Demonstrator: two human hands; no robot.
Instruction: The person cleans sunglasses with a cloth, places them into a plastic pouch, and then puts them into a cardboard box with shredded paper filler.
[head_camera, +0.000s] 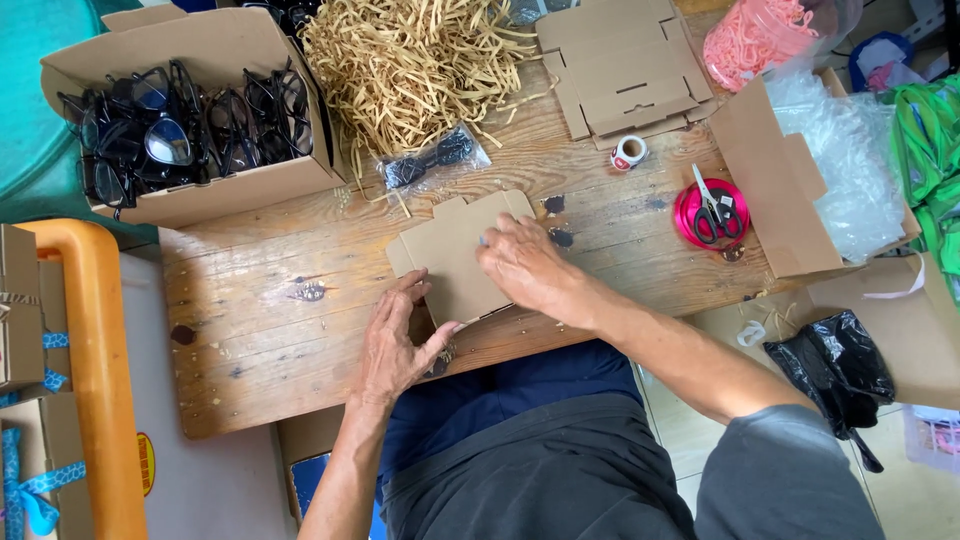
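Both hands press a flat brown cardboard box blank (455, 255) onto the worn wooden table (260, 320): left hand (392, 345) flat at its near-left edge, right hand (525, 265) covering its right side, fingertips hidden. Bare tabletop lies left.

Under my hands: plain brown cardboard box (455, 255), unprinted. My table (270, 310): weathered brown wood, dark stains. Glasses (180, 130): black frames, in a tan carton (215, 185). Shredded paper (410, 65): straw yellow. Ribbon spool (690, 212): hot pink; scissors (712, 208) on it, black-handled. Bag (835, 365): glossy black.
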